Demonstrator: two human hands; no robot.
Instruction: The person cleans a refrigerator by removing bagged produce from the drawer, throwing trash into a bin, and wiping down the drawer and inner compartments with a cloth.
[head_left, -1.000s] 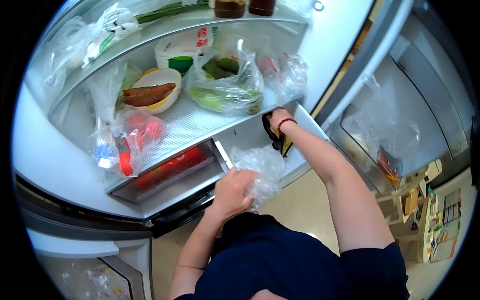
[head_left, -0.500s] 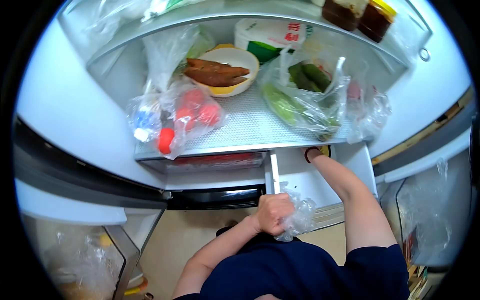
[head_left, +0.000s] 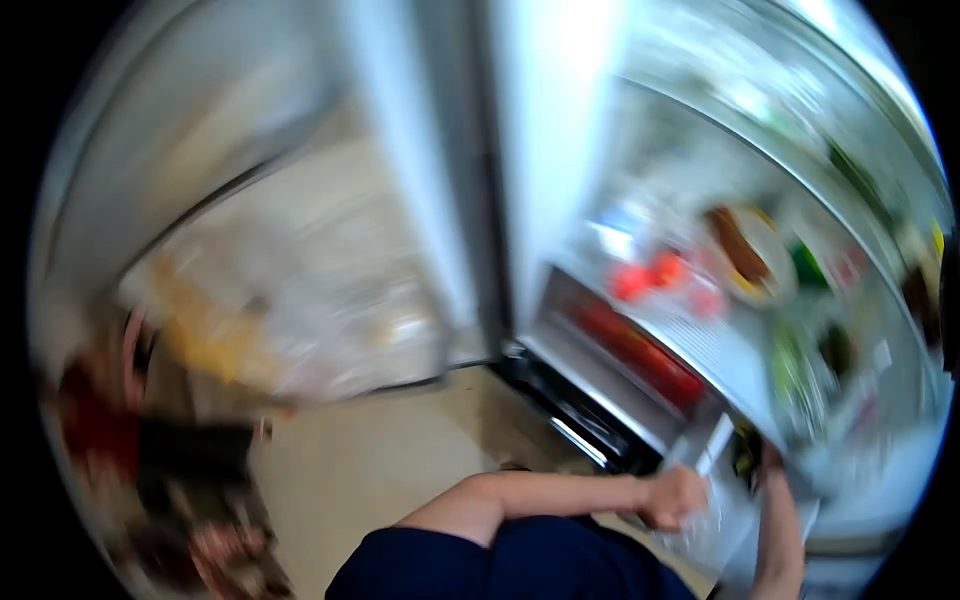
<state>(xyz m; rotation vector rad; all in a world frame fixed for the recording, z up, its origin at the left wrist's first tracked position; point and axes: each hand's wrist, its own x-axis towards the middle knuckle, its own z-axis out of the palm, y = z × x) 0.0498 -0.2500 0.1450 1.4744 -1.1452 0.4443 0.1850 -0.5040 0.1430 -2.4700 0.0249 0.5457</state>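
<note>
1. Left hand [head_left: 672, 498] makes a fist on a clear plastic bag [head_left: 704, 524], apart from the right hand [head_left: 770, 462].
2. Dark-and-yellow item [head_left: 745, 452] sits in the drawer [head_left: 714, 445], just beside the right hand; blur hides whether fingers grip it.

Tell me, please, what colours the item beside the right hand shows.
Blackish with some yellow; the item, beside the right hand, shows, blurred, in the head view.
</note>
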